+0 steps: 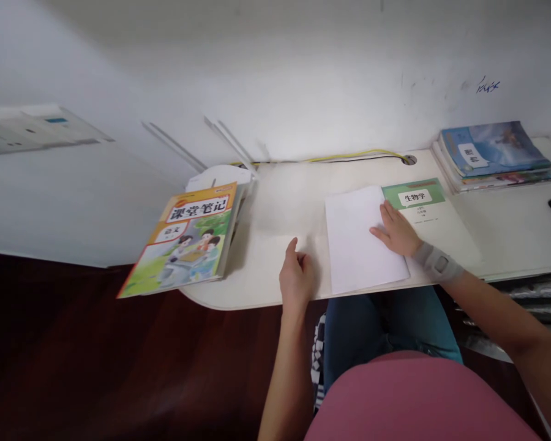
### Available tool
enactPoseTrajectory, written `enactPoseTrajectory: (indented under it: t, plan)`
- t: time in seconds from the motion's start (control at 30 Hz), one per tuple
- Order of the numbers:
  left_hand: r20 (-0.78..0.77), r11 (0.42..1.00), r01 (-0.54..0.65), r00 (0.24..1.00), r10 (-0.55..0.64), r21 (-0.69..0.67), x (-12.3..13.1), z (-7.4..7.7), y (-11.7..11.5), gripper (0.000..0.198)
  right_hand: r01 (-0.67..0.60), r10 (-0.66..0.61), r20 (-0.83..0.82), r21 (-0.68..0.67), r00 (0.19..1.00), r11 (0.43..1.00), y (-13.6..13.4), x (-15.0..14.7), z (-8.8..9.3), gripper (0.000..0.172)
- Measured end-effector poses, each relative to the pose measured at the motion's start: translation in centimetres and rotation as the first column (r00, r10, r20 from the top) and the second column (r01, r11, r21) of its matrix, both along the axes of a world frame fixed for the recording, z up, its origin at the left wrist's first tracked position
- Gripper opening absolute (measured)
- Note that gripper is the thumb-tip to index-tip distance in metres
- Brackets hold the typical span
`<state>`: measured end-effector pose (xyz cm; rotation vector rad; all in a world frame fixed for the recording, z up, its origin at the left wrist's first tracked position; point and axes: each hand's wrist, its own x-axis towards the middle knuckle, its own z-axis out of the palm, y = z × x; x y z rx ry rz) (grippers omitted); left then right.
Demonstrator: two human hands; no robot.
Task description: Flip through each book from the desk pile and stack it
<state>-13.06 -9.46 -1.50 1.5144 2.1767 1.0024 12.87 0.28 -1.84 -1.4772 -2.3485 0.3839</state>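
Note:
My right hand [397,229] lies flat with its fingers stretched out, across the right edge of a blank white sheet of paper [356,245]. A grey band is around that wrist. Partly under the hand and the paper's right side is a biology textbook [445,226] with a green strip along the top of its cover. My left hand [297,274] is at the table's front edge, left of the paper and apart from it. Its index finger points forward, the thumb is apart from it, and nothing shows in its grasp. Its other fingers are mostly hidden.
A stack topped by a yellow-green exercise book [188,239] overhangs the left end of the white table [239,294]. At the back right is a pile of books with a blue cover [496,147] on top. A yellow cable [349,154] runs along the wall.

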Motion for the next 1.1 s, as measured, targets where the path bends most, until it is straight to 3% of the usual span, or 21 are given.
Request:
enactPoseTrajectory:
  t: [0.13,0.23,0.43,0.63,0.73,0.83,0.93,1.0,1.1]
  plan:
    - [-0.022,1.0,0.008,1.0,-0.008,-0.015,0.0,0.1,0.0,0.054,-0.031,0.031,-0.005,0.092,0.999,0.995,-6.4,1.1,-0.5,0.088]
    - [-0.029,1.0,0.014,0.999,-0.014,-0.015,0.1,0.1,0.1,0.055,-0.018,0.016,0.02,0.147,1.0,0.989,-9.0,1.2,-0.6,0.085]
    - [0.021,1.0,-0.005,1.0,0.005,-0.004,0.0,-0.1,-0.2,0.055,-0.055,0.031,0.143,0.164,0.989,0.985,-9.2,0.4,-0.2,0.101]
    - [0.197,0.996,-0.021,0.98,0.004,0.087,0.4,0.4,-0.2,0.053,-0.122,0.095,0.163,0.164,0.982,0.979,-9.2,0.6,0.2,0.1]
    - [0.424,0.986,-0.036,0.905,-0.037,0.164,0.8,2.0,-0.2,0.05,-0.191,0.168,0.155,0.153,0.973,0.97,-9.1,1.0,0.1,0.105]
    - [0.579,0.937,-0.055,0.798,-0.166,0.344,1.9,4.7,-0.5,0.046,-0.269,0.247,0.149,0.147,0.957,0.952,-8.8,1.3,0.1,0.111]
    - [0.557,0.832,-0.061,0.77,-0.312,0.552,4.0,7.8,-1.0,0.041,-0.348,0.335,0.113,0.136,0.936,0.927,-8.6,1.7,0.3,0.109]
    - [0.495,0.77,-0.021,0.777,-0.389,0.638,5.9,9.4,-1.1,0.04,-0.401,0.4,0.028,0.116,0.916,0.909,-8.7,2.4,0.4,0.095]
    - [0.372,0.741,0.147,0.791,-0.486,0.655,8.4,10.2,-0.9,0.049,-0.386,0.387,-0.242,0.056,0.89,0.921,-9.1,4.2,0.5,0.069]
